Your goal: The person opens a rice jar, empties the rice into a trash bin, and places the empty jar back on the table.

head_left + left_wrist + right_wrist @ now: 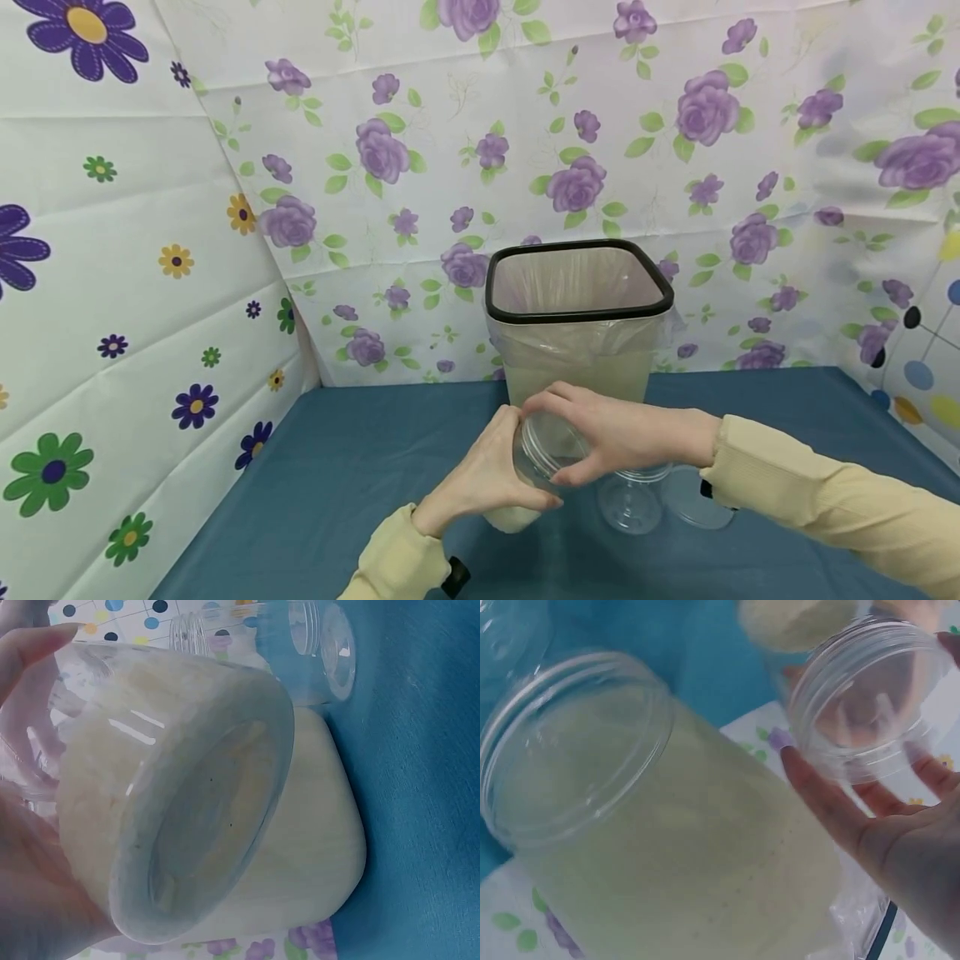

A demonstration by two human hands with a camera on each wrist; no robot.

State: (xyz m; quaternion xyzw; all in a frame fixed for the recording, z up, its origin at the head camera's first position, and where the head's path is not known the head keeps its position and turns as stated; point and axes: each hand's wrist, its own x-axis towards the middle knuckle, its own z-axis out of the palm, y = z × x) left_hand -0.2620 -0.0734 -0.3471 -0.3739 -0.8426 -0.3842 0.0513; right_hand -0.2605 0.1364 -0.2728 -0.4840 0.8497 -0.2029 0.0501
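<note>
Your left hand (480, 471) grips the side of a clear, rounded jar (202, 795); your right hand (603, 429) curls its fingers at the ridged rim. The jar tilts between them, whitish stuff in its lower part. Beyond, on the blue desk (390, 450), sit another transparent jar (628, 507) and a tapered cream bin (577, 371), filmy liner (577, 279) crinkled under its black rim.

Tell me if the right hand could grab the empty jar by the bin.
Probably not yet: the right hand is gripping the tilted jar. Once free, its path looks clear: the empty jar stands close by with nothing between.
</note>
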